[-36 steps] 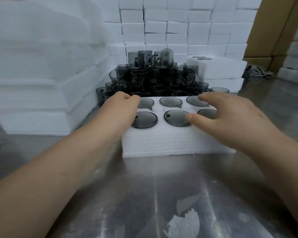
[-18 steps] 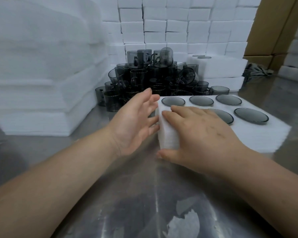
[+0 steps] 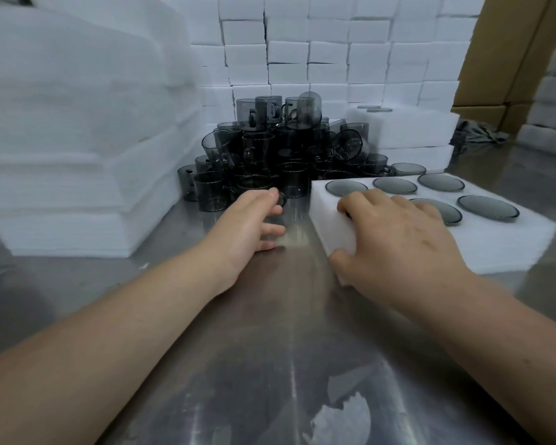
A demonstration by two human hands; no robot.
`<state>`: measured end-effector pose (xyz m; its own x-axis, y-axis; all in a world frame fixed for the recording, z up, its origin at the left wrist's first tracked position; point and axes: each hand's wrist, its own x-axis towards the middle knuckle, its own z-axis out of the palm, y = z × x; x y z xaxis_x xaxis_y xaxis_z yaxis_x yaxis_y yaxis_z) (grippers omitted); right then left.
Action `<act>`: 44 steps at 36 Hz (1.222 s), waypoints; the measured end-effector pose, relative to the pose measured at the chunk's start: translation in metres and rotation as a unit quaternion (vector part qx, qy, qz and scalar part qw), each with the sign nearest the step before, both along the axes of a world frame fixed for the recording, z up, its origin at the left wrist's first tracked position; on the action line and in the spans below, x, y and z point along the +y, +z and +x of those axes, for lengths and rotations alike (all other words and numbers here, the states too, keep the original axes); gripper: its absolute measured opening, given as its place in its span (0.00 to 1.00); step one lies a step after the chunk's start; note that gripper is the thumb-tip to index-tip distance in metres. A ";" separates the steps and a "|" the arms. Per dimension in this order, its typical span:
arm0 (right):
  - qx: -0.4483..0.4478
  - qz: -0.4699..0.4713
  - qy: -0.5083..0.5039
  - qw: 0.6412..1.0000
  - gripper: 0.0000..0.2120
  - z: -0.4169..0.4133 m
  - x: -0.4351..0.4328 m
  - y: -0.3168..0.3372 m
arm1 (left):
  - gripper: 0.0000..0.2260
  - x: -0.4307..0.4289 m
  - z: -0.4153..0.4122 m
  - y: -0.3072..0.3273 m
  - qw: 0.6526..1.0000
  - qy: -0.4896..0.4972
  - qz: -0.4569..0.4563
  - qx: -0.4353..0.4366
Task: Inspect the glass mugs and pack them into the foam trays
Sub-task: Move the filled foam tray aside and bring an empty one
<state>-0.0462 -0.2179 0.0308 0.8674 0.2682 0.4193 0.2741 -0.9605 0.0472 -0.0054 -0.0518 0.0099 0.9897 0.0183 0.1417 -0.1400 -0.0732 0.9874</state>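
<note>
Here, the head view looks down on a steel tabletop (image 3: 238,364); both forearms reach in from the near edge.

The foam tray (image 3: 511,242) lies flat on the right half of the tabletop, turned at an angle, with its right part close to the right edge; five dark round glass faces show flush in its wells, three in the far row, starting with one at the far left (image 3: 346,187), and two in the near row, the outer one (image 3: 488,206) fully visible; the hand covers the rest of the near row.

The right hand (image 3: 398,242) grips the near left corner of the foam tray; its fingers curl over the top face and its thumb presses the side wall.

The left hand (image 3: 251,220) lies low over the tabletop, left of the tray and apart from it; its fingers are loosely curled and hold nothing; the fingertips are just beside the nearest mug of the pile, and contact cannot be confirmed because of blur.

The pile of glass mugs (image 3: 270,149) stands at the far middle of the tabletop, smoke-grey, stacked several high.

Foam sheets (image 3: 61,139) are stacked along the left edge; white foam blocks (image 3: 318,43) form a wall behind the pile; cardboard boxes (image 3: 511,43) stand at the far right; white scraps (image 3: 344,415) lie near the near edge.
</note>
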 end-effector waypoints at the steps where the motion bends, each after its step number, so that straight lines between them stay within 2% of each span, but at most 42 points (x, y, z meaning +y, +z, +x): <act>1: -0.004 0.001 -0.004 1.000 0.19 0.001 -0.001 0.000 | 0.06 0.000 0.000 -0.001 1.000 0.000 0.010 -0.008; 7: -0.027 -0.007 -0.048 0.998 0.15 0.006 -0.012 0.003 | 0.06 -0.002 -0.002 -0.003 0.998 -0.007 0.053 -0.027; 23: -0.060 -0.009 -0.112 0.992 0.16 0.035 -0.033 -0.001 | 0.06 0.001 0.003 -0.011 0.988 -0.016 0.149 -0.036; 32: -0.058 0.005 -0.115 0.992 0.16 0.043 -0.033 -0.005 | 0.05 0.000 0.001 -0.010 0.979 -0.010 0.200 -0.025; 41: -0.069 0.035 -0.135 0.988 0.17 0.046 -0.042 0.001 | 0.05 0.001 -0.002 -0.008 0.975 -0.015 0.220 -0.025; 44: -0.047 0.039 -0.155 0.986 0.19 0.048 -0.047 0.001 | 0.06 0.001 -0.002 -0.009 0.975 -0.015 0.222 -0.022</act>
<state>0.0021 -0.2647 0.0319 0.8586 -0.0389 0.5112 -0.0345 -0.9992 -0.0181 -0.0074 -0.0513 0.0011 0.9818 -0.0829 0.1711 -0.1897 -0.4868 0.8527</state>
